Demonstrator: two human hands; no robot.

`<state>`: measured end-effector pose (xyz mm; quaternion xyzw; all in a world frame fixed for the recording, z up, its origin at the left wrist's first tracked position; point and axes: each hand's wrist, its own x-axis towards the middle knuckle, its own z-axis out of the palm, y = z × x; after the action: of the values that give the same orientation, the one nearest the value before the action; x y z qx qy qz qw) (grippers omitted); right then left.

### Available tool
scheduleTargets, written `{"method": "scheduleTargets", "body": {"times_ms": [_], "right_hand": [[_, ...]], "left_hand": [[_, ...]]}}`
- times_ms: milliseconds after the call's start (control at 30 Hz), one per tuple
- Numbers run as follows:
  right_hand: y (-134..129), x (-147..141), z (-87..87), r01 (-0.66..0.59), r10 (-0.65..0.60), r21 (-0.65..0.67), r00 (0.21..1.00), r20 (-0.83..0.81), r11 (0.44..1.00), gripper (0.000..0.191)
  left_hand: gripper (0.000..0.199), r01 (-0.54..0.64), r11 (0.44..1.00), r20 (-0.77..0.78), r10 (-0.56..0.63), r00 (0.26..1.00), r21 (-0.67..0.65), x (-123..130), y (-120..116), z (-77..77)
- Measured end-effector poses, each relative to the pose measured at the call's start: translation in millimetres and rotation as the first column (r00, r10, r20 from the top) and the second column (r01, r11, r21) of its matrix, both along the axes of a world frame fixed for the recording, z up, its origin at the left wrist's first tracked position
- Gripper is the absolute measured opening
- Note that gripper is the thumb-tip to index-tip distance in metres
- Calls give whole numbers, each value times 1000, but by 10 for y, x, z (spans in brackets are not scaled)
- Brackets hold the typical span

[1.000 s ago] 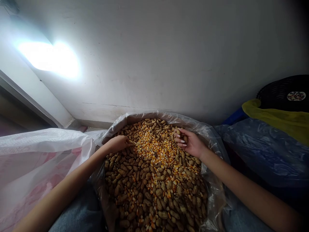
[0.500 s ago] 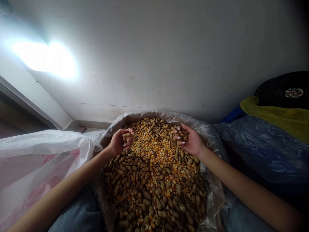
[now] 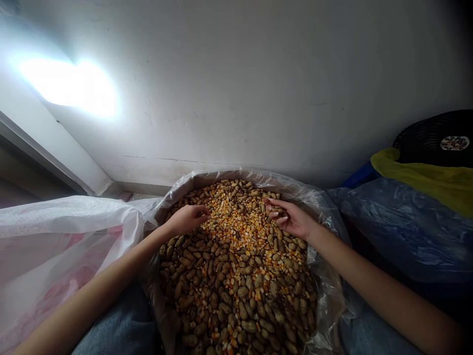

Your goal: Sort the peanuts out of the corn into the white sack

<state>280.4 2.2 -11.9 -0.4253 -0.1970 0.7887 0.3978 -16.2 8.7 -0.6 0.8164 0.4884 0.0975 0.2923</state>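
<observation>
A mix of unshelled peanuts [image 3: 258, 310] and yellow-orange corn kernels [image 3: 247, 231] fills a large container lined with a clear plastic bag [image 3: 295, 185]. My left hand [image 3: 189, 218] is over the left side of the mix, back upward and fingers curled; what they hold, if anything, is hidden beneath. Across from it, my right hand [image 3: 291, 219] is turned partly palm-up above the right side, fingers bent around a few peanuts. Kernels lie thickest in the strip between the hands, peanuts nearer my body.
A white and pink translucent plastic sack [image 3: 74, 236] lies at the left. On the right are a bluish plastic bag [image 3: 402, 227], a yellow mesh cloth [image 3: 424, 177] and a dark round basket-like object [image 3: 428, 133]. A pale wall [image 3: 236, 98] rises behind the container.
My left hand has rolled over from showing peanuts in its fingers to back-up. My right hand has lowered slightly, and fewer peanuts show in it.
</observation>
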Motion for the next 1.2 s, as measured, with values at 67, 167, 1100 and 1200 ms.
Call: {"method": "scheduleTargets", "body": {"times_ms": [67,167,1100,1200], "right_hand": [[9,14,20,37,-39,-23,996,-75,999,15],[2,4,55,109,-109,-6,994,-14,994,29],[-34,-23,-182,-726,-268,-147,-423,866,672,22],[-35,-11,-181,-725,-263,-118,-389,883,679,20]], "left_hand": [[29,68,998,-119,-68,991,-3,-28,6,17],[28,170,985,-244,-174,954,-37,-66,3,13],[26,276,961,-542,-241,805,-17,63,-138,59],[27,252,968,-552,-213,806,-5,65,-143,58]]}}
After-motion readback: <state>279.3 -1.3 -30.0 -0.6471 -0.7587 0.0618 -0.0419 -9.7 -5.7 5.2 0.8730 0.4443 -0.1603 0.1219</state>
